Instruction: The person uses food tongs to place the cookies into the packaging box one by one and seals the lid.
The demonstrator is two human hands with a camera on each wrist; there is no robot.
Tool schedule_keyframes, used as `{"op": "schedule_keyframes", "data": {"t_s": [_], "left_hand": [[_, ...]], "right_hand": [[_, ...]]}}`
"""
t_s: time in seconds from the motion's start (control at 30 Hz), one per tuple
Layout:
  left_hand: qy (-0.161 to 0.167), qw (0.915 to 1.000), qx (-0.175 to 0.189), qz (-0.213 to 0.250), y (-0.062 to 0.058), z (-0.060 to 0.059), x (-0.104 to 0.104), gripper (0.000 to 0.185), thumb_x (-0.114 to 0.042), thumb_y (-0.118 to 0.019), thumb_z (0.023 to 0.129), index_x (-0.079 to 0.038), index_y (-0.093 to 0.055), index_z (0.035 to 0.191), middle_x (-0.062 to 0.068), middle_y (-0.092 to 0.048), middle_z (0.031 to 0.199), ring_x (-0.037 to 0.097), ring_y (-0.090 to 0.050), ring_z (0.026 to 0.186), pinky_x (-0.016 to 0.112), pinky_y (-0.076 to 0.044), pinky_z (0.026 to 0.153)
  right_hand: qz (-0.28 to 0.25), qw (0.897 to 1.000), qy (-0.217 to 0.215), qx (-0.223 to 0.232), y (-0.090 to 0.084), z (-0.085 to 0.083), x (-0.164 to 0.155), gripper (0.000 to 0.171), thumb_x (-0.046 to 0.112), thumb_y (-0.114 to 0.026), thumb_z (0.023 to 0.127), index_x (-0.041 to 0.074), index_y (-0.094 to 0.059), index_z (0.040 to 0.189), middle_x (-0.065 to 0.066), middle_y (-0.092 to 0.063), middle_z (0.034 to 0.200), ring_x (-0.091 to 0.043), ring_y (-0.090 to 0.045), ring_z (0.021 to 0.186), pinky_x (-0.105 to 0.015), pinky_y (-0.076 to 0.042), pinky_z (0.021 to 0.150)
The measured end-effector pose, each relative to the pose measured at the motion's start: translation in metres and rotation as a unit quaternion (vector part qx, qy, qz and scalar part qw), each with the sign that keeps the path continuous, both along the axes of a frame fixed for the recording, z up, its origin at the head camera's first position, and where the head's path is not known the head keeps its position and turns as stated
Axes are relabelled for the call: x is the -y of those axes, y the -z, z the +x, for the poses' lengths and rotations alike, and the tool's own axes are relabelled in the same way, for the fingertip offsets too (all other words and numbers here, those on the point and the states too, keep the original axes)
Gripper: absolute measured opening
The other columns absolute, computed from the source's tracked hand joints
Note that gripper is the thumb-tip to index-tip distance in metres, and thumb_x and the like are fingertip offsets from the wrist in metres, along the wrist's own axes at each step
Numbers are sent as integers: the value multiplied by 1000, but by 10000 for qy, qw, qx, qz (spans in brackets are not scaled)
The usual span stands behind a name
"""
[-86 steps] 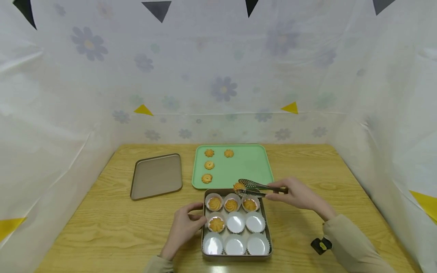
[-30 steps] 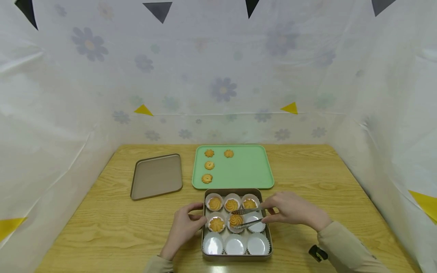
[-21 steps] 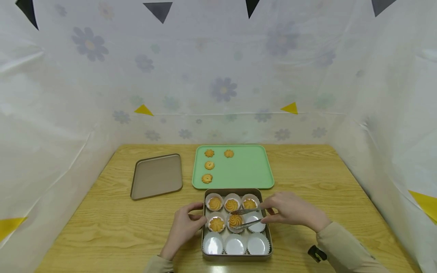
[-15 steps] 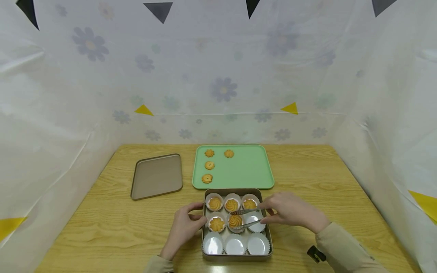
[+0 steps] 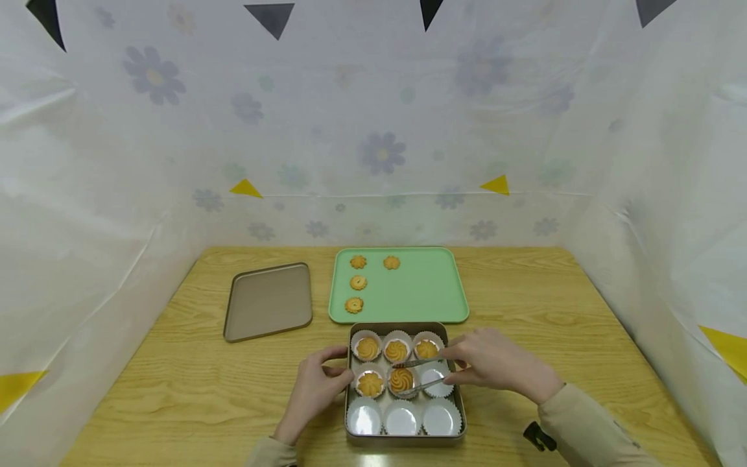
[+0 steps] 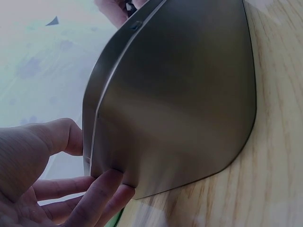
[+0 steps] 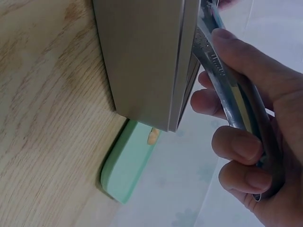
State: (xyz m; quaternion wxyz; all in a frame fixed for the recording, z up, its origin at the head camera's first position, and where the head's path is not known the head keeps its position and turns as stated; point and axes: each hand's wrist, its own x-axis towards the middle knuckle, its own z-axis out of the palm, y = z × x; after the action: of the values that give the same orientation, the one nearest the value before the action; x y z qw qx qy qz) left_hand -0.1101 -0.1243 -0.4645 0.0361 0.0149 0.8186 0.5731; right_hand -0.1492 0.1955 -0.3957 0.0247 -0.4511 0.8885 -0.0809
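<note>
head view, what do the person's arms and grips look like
The person wears light beige sleeves: little of the left sleeve shows, more of the right sleeve. A small black item, unclear what, shows beside the latter's end. The left grip and right grip are bare hands, no gloves visible.

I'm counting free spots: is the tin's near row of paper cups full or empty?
Empty: the head view shows bare white bottoms in all three paper cups.
</note>
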Motion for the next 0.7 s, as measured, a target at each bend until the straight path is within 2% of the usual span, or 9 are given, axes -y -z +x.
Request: {"op": "schedule_keyframes", "data": {"t_s": [0.43, 0.7], "left_hand": [[32, 10000, 3, 13, -1, 1, 1, 45, -1, -67, 78, 8, -66, 122, 30, -68, 122, 31, -77, 90, 23, -61, 66], [16, 10000, -24, 2, 1, 0, 0, 44, 0, -67, 78, 8, -66, 121, 30, -69, 120, 30, -77, 89, 21, -60, 64]], "right_hand": [[144, 9992, 103, -368, -2, 5, 4, 21, 40, -77, 83, 21, -71, 89, 16, -57, 65, 6, -37, 54, -13, -28, 47], [172, 9991, 151, -344, -3, 5, 6, 21, 39, -79, 82, 21, -70, 89, 15, -58, 66, 5, -37, 54, -13, -28, 46]]}}
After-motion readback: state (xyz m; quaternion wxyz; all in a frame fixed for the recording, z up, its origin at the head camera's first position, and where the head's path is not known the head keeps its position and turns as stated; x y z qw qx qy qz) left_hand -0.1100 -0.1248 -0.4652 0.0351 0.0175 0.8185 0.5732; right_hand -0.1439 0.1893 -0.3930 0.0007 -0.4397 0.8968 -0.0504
